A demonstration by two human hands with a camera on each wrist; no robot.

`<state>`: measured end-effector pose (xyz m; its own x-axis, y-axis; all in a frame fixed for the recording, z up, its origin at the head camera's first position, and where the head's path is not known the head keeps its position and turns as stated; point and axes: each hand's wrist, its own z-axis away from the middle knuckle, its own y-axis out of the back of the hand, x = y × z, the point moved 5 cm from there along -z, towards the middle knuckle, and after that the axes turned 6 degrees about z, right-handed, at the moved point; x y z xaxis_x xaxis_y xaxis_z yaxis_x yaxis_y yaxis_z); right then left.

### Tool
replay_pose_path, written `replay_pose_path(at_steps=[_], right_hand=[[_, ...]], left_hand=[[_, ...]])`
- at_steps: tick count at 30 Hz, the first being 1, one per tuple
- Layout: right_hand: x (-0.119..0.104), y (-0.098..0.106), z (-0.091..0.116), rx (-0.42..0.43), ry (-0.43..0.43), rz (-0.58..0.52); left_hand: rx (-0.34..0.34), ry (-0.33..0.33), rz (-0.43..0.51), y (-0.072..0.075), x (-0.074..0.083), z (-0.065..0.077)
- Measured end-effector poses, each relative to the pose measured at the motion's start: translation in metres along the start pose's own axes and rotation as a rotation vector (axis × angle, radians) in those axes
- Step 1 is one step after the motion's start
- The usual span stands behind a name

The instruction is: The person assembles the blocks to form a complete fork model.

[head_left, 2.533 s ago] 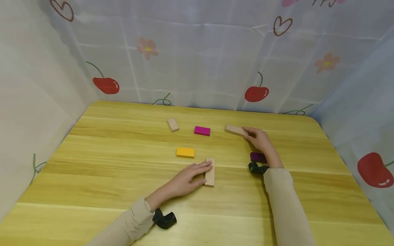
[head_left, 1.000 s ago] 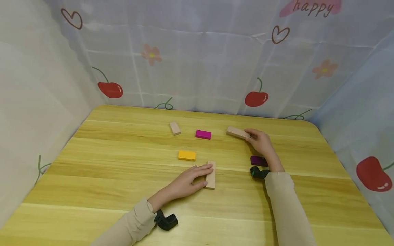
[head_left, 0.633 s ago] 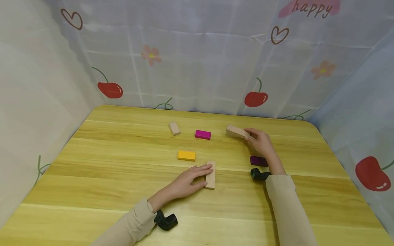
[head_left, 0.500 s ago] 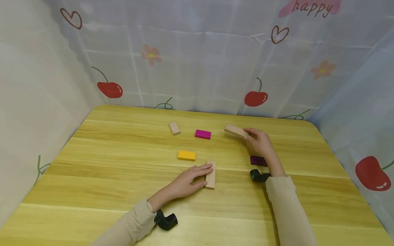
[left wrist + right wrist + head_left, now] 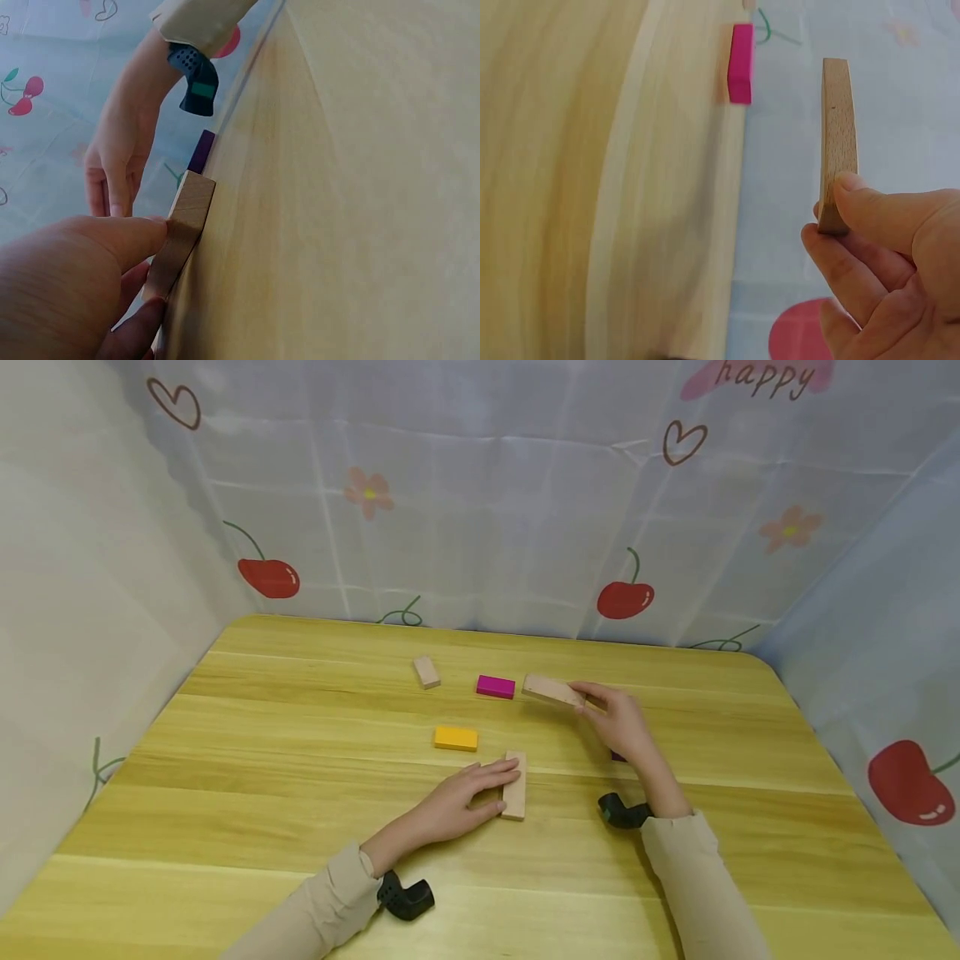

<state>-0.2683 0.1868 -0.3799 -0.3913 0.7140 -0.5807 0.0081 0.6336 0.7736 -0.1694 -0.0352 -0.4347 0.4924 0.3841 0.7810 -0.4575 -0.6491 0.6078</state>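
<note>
In the head view, my left hand (image 5: 450,806) rests its fingers on a long plain wooden block (image 5: 514,802) that lies on the table. Its thumb touches the block's left edge, also visible in the left wrist view, where the same wooden block (image 5: 191,202) meets the fingertips. Thumb and fingers of my right hand (image 5: 618,722) pinch one end of a second long wooden block (image 5: 551,690). That block (image 5: 840,120) is raised off the table and points left, its free end close to a magenta block (image 5: 496,687).
A short plain block (image 5: 427,672) lies at the back left, and a yellow block (image 5: 455,739) sits left of centre. The dark purple block (image 5: 618,757) is mostly hidden behind my right hand. Printed curtains (image 5: 465,527) stand behind the wooden table (image 5: 247,760).
My right hand has lifted its wooden block off the table and carried it left, near the magenta block. The left hand and its block stay in place. The head view has tilted slightly.
</note>
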Motion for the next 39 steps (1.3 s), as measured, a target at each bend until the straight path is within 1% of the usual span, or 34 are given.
replay_pose_path(at_steps=[6,12,16,21,25,28,34,39], right_hand=[[-0.011,-0.009,0.002,-0.015,0.037,0.019],[-0.019,-0.015,0.005,-0.019,0.051,0.039],[-0.022,-0.017,0.006,-0.018,0.051,0.054],[-0.026,-0.023,0.010,-0.021,0.072,0.068],[-0.027,-0.028,0.014,-0.047,0.055,0.066],[-0.028,-0.031,0.019,-0.066,0.038,0.058],[-0.030,-0.034,0.023,-0.073,0.038,0.042],[-0.030,-0.037,0.025,-0.090,0.030,0.032]], left_hand=[[0.000,0.010,0.007,0.000,-0.002,0.001],[-0.003,0.023,0.012,0.001,-0.003,0.002],[-0.005,0.022,0.019,0.002,-0.002,0.002],[-0.006,0.009,0.018,0.002,-0.002,0.001],[-0.007,-0.007,0.020,0.002,-0.002,0.000],[-0.007,-0.007,0.023,0.001,-0.001,0.000],[-0.006,-0.001,0.034,0.001,0.000,0.000],[-0.007,-0.009,0.027,0.001,0.000,-0.001]])
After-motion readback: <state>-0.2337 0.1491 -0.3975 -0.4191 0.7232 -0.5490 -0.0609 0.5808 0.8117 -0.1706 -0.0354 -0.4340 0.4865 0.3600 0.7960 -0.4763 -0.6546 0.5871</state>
